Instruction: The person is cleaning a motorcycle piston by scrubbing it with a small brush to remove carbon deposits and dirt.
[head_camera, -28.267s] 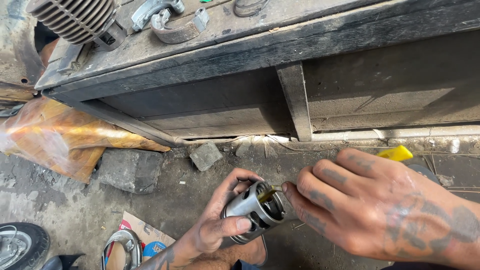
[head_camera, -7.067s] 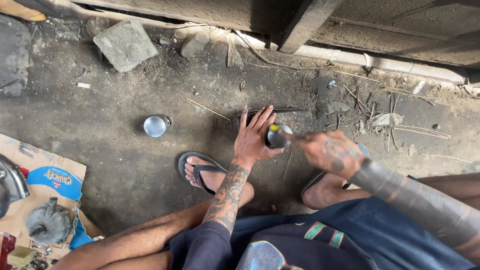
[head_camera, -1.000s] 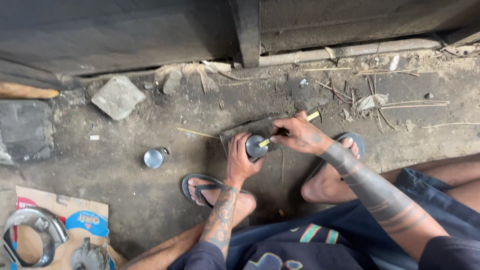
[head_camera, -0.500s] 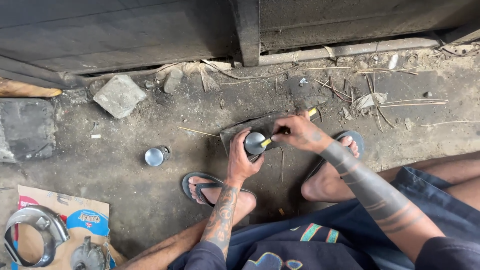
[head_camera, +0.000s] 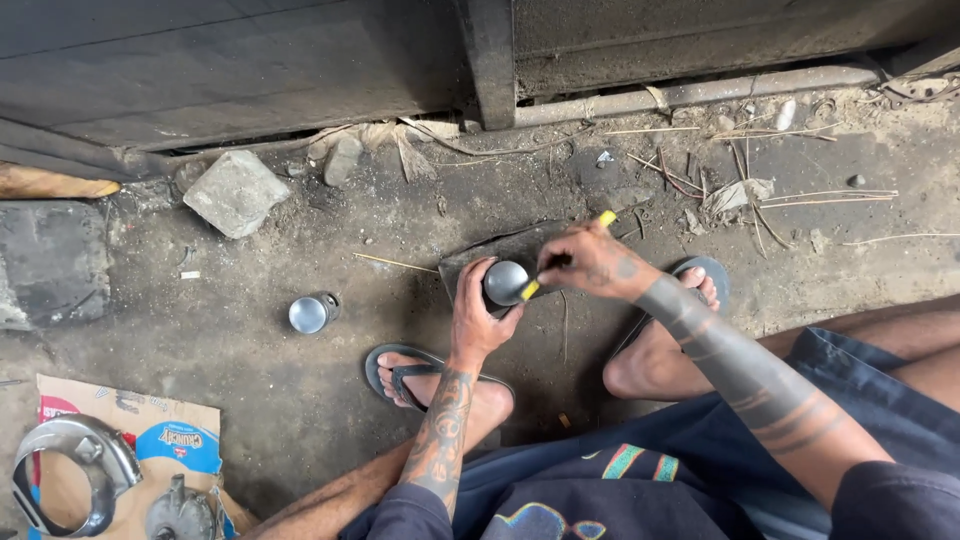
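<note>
A round grey metal piston (head_camera: 505, 281) stands on a dark flat slab (head_camera: 500, 252) on the ground, crown up. My left hand (head_camera: 477, 315) grips its side from below. My right hand (head_camera: 594, 263) holds a yellow-handled tool (head_camera: 566, 256) whose yellow end lies across the piston's top edge. Both forearms are tattooed, and my feet in flip-flops rest just below the hands.
A second shiny metal cylinder (head_camera: 312, 313) lies on the dirt to the left. A grey stone (head_camera: 236, 191) sits near the dark workbench base (head_camera: 300, 60). Flattened cardboard (head_camera: 120, 440) at bottom left carries a chrome cover (head_camera: 65, 480) and another engine part (head_camera: 182, 512).
The view has barely shifted. My right hand has moved the tool slightly over the piston top; my left hand keeps its grip.
</note>
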